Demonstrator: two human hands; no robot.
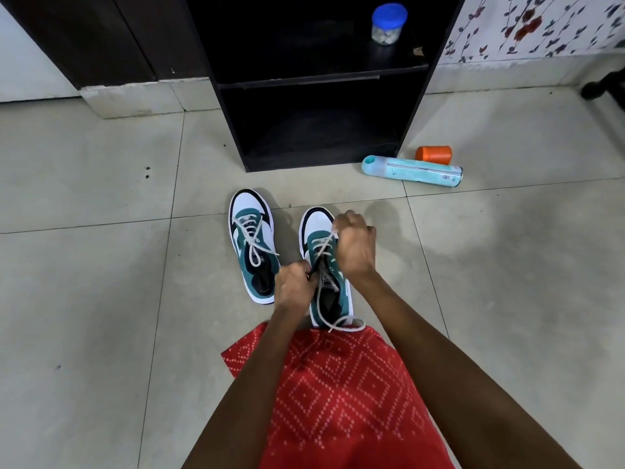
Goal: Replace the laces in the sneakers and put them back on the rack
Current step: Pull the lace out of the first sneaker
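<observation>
A: While both hands are on the right sneaker (333,296), what could go wrong?

B: The lace (324,247), mostly. The right hand (353,245) has its grip curled tight round the lace at the far end, by the toe. The left hand (294,286) has its grip pinching at the tongue, on the lace as best I can tell. A hard pull from either could drag one end short or slip it out of an eyelet. The sneaker rests only on the floor (101,265), so it could skid or tip.

A: And the loose tail?

B: It lies looped at the heel, touching the red cloth (338,384) on the near side. It could snag there or knot.

A: Where is the other one?

B: The left sneaker (252,245) sits just beside it, laced, with its ends loose. A sideways elbow could knock it.

A: Is there room to reach the rack (304,81)?

B: Plenty. The floor between sneakers and rack is open, and the lower shelf shows nothing, though it is dark. Right of the rack's foot lie a bottle (412,170) and an orange cap (434,154). A jar (389,25) stands on the upper shelf, right side. Keeping left of those seems safest.
</observation>
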